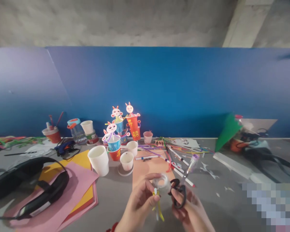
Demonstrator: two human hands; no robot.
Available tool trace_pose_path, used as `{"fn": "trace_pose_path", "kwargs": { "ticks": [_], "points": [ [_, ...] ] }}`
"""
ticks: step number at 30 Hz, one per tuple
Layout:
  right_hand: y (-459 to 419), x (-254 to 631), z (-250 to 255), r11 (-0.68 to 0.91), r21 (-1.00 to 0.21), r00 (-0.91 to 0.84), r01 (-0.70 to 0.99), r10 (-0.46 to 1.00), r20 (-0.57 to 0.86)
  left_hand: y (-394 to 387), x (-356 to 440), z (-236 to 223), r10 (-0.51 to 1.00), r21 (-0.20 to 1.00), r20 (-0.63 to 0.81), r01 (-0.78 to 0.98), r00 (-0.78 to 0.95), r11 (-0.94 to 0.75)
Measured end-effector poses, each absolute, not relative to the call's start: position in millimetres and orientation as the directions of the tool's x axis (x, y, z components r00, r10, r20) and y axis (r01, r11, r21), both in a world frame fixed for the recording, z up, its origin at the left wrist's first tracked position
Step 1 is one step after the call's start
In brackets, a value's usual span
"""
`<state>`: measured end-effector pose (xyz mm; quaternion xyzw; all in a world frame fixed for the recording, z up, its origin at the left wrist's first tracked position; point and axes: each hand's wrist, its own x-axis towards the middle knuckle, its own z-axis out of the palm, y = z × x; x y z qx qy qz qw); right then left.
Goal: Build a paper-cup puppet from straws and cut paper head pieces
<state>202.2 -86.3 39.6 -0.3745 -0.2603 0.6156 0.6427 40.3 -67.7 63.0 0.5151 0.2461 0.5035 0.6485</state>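
Observation:
Between the thumb and fingers of my left hand (142, 198) is a thin yellow strip, apparently a pipe cleaner (161, 213), with a pale end beside it. A clear roll of tape (164, 184) sits at the tips of the same hand; which fingers bear it is partly hidden. My right hand (189, 206) grips black-handled scissors (180, 196) by the loops, their blades pointing up and away. Under and beyond my hands lies an orange paper sheet (146, 169). Several capped markers (182, 172) lie just past the scissors.
Paper cups with rabbit faces (114, 141) stand at the back, with white cups (98, 161) in front. Headphones (50, 190) lie over coloured paper (81, 185) on the left. Pipe cleaners (154, 151) and paper scraps (209, 170) are scattered about. A blue partition (178, 87) rises behind.

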Motion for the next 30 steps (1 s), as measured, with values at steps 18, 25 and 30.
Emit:
{"fn": "trace_pose_path", "kwargs": {
  "ticks": [18,25,30],
  "points": [
    [-81,163,35,0.278,-0.814,0.406,-0.51,0.912,0.057,-75,35,66,0.926,0.903,0.205,-0.427,0.317,-0.054],
    [-78,170,42,0.216,-0.847,0.272,-0.486,0.958,0.088,-77,32,64,0.928,0.835,0.176,-0.549,0.329,0.036],
    [-92,196,46,0.175,-0.931,0.181,-0.321,0.976,0.121,-73,27,62,0.946,0.754,0.09,-0.642,0.311,0.139]
  ]
}}
